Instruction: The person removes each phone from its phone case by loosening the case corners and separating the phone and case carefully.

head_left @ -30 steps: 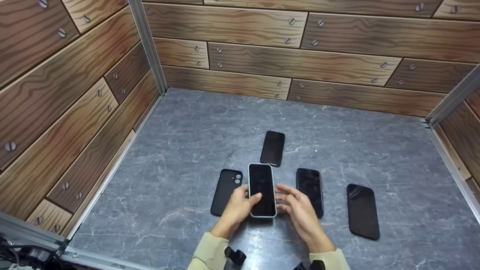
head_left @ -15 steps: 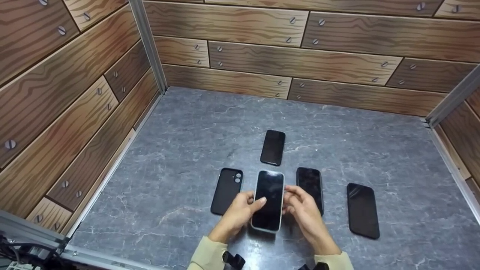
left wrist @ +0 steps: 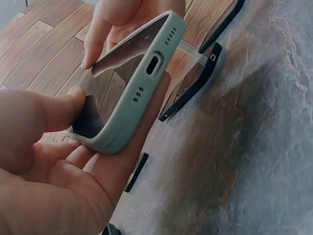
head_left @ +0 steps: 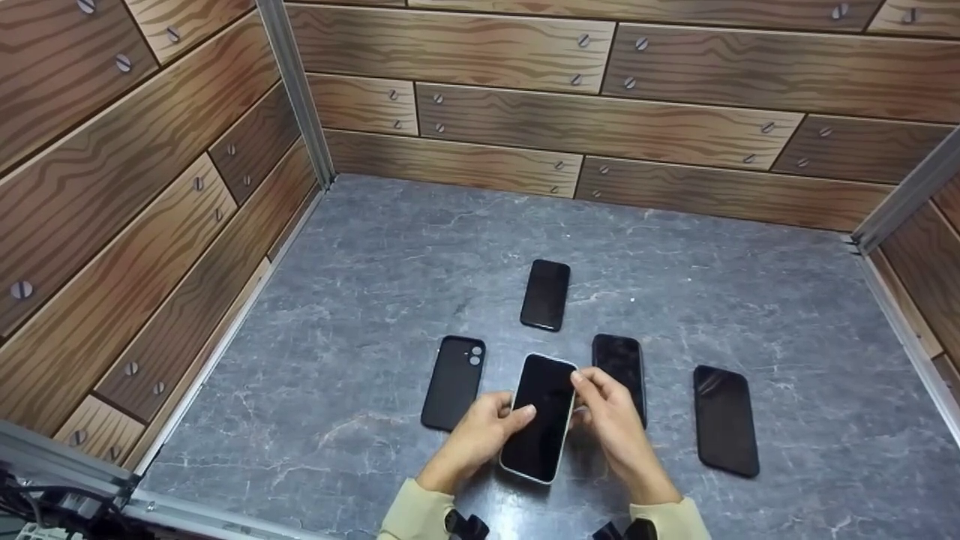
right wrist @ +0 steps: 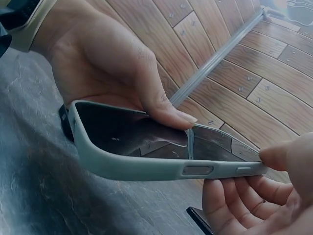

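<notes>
A phone in a pale green case (head_left: 541, 397) is held between both hands, screen up, clear of the table. My left hand (head_left: 478, 435) grips its left side, thumb across the screen and fingers beneath. With the right hand (head_left: 616, 424), I pinch the upper right corner, thumb at the screen's edge. In the left wrist view, the green case (left wrist: 131, 107) shows its charging-port opening and speaker holes. The right wrist view shows the side cutout and button on the case (right wrist: 142, 169); the right fingers (right wrist: 239, 205) lie under its edge.
A black phone case (head_left: 450, 394) lies left of the hands, inside up, camera holes showing. One dark phone (head_left: 546, 295) is farther back. Another (head_left: 619, 364) lies behind the right hand, and a black phone-shaped slab (head_left: 726, 421) farther right. Wood-patterned walls (head_left: 480, 105) enclose the table.
The green-cased phone has come nearer and slightly right, and its top now tilts rightward. My right hand has closed in from beside it and now pinches its upper right corner.
</notes>
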### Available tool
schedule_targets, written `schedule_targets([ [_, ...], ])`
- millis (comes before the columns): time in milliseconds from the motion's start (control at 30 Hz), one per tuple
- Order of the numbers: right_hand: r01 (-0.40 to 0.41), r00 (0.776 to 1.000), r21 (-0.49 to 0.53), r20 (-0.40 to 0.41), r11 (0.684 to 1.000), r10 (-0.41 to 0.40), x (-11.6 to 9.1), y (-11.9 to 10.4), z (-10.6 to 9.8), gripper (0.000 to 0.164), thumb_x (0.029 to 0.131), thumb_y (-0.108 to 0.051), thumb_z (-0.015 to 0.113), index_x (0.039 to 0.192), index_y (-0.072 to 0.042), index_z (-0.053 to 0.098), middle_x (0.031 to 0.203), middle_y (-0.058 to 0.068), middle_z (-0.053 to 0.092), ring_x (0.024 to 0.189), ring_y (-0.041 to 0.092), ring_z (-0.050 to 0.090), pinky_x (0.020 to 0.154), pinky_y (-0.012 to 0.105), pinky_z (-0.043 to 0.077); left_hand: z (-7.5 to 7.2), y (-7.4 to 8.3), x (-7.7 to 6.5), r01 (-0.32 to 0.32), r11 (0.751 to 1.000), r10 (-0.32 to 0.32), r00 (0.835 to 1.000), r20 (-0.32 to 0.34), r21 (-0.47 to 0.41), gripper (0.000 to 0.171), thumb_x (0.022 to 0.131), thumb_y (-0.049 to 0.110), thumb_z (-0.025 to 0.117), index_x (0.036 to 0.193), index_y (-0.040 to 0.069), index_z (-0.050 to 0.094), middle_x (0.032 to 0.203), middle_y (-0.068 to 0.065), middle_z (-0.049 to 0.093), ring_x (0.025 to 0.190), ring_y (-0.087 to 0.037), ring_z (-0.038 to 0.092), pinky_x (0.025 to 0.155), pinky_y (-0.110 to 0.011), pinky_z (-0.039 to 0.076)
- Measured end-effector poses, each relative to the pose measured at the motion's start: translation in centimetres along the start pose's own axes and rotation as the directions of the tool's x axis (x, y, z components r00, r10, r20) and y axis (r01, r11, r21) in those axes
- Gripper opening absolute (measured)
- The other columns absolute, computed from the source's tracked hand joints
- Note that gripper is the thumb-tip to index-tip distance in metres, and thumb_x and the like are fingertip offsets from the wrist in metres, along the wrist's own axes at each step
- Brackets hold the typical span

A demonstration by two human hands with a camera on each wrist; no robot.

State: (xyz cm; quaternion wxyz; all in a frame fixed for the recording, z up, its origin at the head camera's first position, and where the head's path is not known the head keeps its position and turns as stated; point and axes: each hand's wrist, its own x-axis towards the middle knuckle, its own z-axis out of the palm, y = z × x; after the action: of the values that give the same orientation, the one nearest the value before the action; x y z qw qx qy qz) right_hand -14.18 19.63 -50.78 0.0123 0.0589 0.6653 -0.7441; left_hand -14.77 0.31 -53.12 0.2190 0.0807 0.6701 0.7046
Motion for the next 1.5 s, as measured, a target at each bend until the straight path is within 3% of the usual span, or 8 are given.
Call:
schedule_targets([
  [167,-0.001,1.0,-0.02,0.008,1.0,0.001,0.0,0.0,-0.3,0.021,0.101,-0.013,0.054,0.096,0.007,0.058,0.076,0.007,0.062,0.068,0.018,0.064,0.06,0.032,0.057,0.1,-0.3,-0.2,-0.002,0.999,0.002,1.0,0.003,0.039,0.023,0.098,0.021,0.061,0.101,-0.002,0.066,0.088,-0.015,0.074,0.068,-0.013,0.069,0.064,-0.027,0.058],
  [467,-0.015,0.996,-0.017,0.088,1.0,0.016,0.0,-0.2,-1.0,0.028,0.103,-0.011,0.048,0.113,0.013,0.06,0.09,0.011,0.071,0.082,0.024,0.072,0.073,0.045,0.062,0.2,-0.2,-0.4,-0.006,0.999,0.005,1.0,0.018,0.042,0.024,0.097,0.022,0.062,0.098,-0.002,0.065,0.084,-0.012,0.073,0.066,-0.012,0.067,0.063,-0.026,0.058],
  [833,-0.027,0.982,0.007,0.187,1.0,0.025,0.0,-0.7,-1.5,0.036,0.099,0.001,0.032,0.122,0.017,0.055,0.105,0.015,0.07,0.089,0.026,0.071,0.076,0.044,0.062,0.1,-0.1,-0.5,0.025,1.0,-0.025,0.999,0.044,0.014,0.025,0.097,0.023,0.062,0.1,-0.002,0.066,0.084,-0.012,0.074,0.066,-0.014,0.069,0.064,-0.028,0.059],
  [1167,-0.009,0.973,-0.066,0.231,0.998,0.024,-0.1,-1.5,-2.0,0.039,0.094,0.004,0.031,0.121,0.018,0.055,0.102,0.015,0.071,0.087,0.024,0.072,0.069,0.038,0.062,0.0,0.2,-0.6,0.042,0.999,-0.043,0.998,0.042,0.029,0.023,0.095,0.024,0.065,0.099,0.002,0.067,0.082,-0.008,0.073,0.066,-0.014,0.068,0.063,-0.027,0.058],
  [1333,-0.001,0.975,-0.099,0.221,0.995,0.023,-0.1,-1.4,-1.9,0.037,0.092,0.005,0.033,0.118,0.019,0.056,0.096,0.013,0.072,0.084,0.021,0.071,0.064,0.032,0.061,-0.1,0.2,-0.7,0.048,0.998,-0.05,0.998,0.05,0.029,0.022,0.095,0.024,0.065,0.101,0.003,0.067,0.082,-0.008,0.073,0.066,-0.015,0.069,0.062,-0.029,0.058],
  [1500,0.009,0.976,-0.112,0.216,0.994,0.016,-0.2,-1.2,-1.8,0.035,0.093,0.005,0.034,0.115,0.018,0.057,0.096,0.012,0.07,0.082,0.02,0.071,0.065,0.034,0.061,-0.3,0.1,-0.8,0.026,0.998,-0.029,0.998,0.056,0.05,0.02,0.095,0.022,0.065,0.101,0.003,0.068,0.081,-0.003,0.071,0.067,-0.012,0.067,0.063,-0.025,0.055],
])
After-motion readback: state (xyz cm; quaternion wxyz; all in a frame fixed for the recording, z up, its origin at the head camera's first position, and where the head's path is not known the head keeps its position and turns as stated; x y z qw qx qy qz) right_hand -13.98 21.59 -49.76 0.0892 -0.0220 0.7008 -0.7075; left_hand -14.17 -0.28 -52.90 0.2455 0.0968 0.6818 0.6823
